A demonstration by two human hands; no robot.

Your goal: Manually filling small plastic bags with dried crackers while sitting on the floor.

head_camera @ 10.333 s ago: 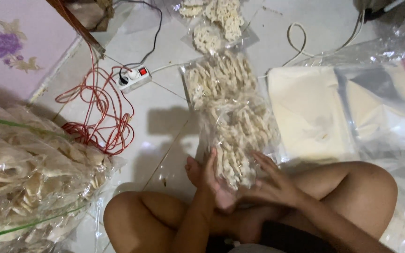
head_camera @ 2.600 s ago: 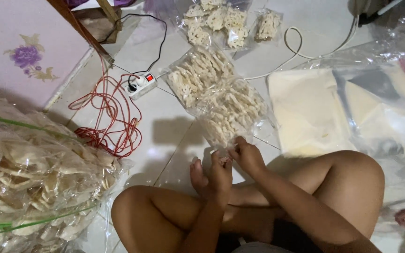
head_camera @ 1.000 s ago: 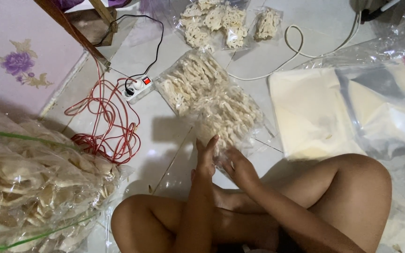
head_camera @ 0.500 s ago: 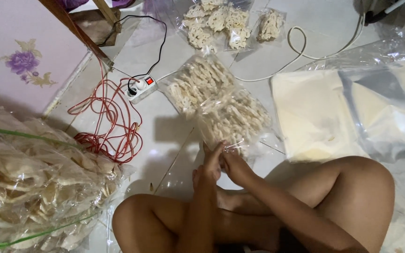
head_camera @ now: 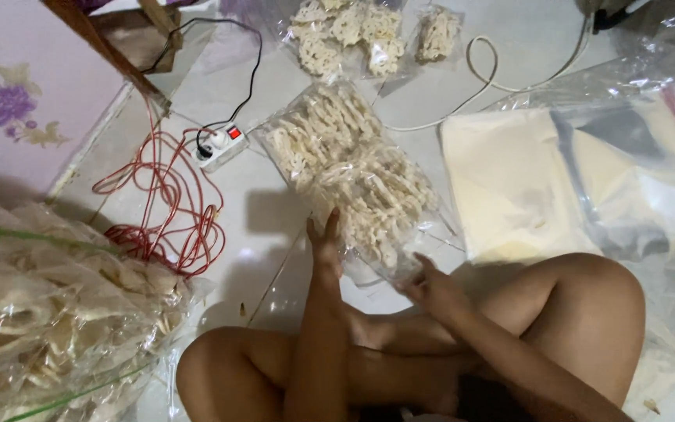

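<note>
Head view: hands (head_camera: 326,238) parted since, cracker bag (head_camera: 353,168)

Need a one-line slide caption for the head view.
Seated on a tiled floor, left hand and right hand press a clear bag of pale crackers.

Single head-worn view, steeply downward and close, over crossed legs onto the tiled floor (head_camera: 275,211).
</note>
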